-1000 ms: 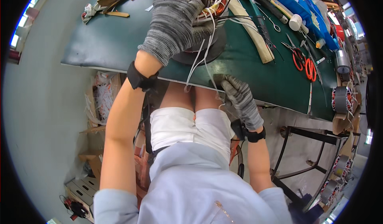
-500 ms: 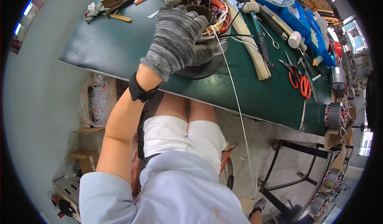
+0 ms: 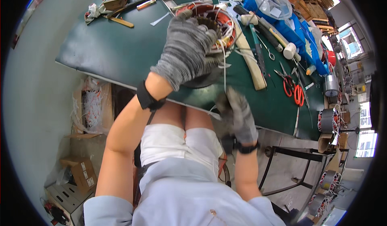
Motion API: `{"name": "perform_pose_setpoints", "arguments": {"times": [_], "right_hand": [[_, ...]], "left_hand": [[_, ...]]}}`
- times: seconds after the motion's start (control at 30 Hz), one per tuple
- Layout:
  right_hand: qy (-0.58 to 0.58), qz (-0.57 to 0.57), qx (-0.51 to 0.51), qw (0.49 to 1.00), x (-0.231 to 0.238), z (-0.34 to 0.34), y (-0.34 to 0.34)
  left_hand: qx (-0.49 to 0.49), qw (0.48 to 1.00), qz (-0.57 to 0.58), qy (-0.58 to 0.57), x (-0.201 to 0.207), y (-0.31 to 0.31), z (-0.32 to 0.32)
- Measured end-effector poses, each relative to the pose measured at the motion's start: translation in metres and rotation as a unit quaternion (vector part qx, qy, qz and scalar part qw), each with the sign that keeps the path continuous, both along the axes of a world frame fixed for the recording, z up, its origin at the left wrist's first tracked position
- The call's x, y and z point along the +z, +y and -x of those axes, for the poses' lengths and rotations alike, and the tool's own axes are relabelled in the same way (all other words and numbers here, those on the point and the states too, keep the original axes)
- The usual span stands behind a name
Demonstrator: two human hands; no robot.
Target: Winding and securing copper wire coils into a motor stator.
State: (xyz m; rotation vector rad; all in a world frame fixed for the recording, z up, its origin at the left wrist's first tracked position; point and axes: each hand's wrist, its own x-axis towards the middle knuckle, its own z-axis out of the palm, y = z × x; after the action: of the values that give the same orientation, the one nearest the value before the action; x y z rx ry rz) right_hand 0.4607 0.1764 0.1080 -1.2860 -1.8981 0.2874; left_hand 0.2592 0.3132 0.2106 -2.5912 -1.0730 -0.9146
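Observation:
My left hand [image 3: 188, 48], in a grey knitted glove, is closed on a motor stator [image 3: 231, 28] with red-brown copper windings. Its fingers reach over the near-left rim and the thumb lies along the near side. From the windings a white cord [image 3: 224, 67] runs down toward my right hand [image 3: 238, 115], also gloved. That hand is off the table's front edge, its fingers smeared by motion, so its grip on the cord cannot be made out. A dark round base [image 3: 203, 81] shows under the stator.
Right of the stator on the green table [image 3: 113, 44] lie a curved wooden piece [image 3: 250, 65], mallets [image 3: 289, 50] and red-handled scissors [image 3: 298, 95]. Blue bins [image 3: 296, 28] stand behind them. Metal tools and scraps lie at the back. A black metal frame [image 3: 296, 151] stands at right.
My right hand has come into view from below, up to the table's front edge. The long cord, formerly stretched toward the lower right, now hangs nearly straight down. My left hand stays on the stator.

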Motion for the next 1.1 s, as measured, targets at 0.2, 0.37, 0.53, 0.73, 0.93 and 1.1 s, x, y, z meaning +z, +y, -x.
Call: {"name": "perform_pose_setpoints", "arguments": {"times": [0.2, 0.37, 0.53, 0.73, 0.93, 1.1], "right_hand": [[-0.040, 0.210, -0.140, 0.967, 0.048, -0.019, -0.062], [-0.202, -0.204, -0.085, 0.954, 0.105, 0.040, 0.050], [0.308, 0.121, -0.087, 0.940, 0.115, 0.055, 0.063], [0.562, 0.452, 0.147, 0.677, 0.148, 0.023, 0.061], [0.555, 0.353, 0.138, 0.741, 0.128, 0.041, 0.044], [0.520, 0.318, 0.093, 0.787, 0.091, 0.042, 0.019]], "left_hand": [[-0.014, 0.999, -0.014, -0.044, -0.005, 0.001, 0.000], [0.043, 0.999, 0.018, 0.021, 0.003, -0.001, 0.004], [0.008, 0.999, 0.009, -0.034, -0.007, 0.000, -0.003], [-0.007, 1.000, -0.011, -0.028, -0.007, 0.006, 0.000], [-0.016, 0.998, 0.057, 0.033, 0.003, 0.005, 0.014], [-0.116, 0.972, -0.112, 0.168, 0.012, 0.014, -0.001]]}}
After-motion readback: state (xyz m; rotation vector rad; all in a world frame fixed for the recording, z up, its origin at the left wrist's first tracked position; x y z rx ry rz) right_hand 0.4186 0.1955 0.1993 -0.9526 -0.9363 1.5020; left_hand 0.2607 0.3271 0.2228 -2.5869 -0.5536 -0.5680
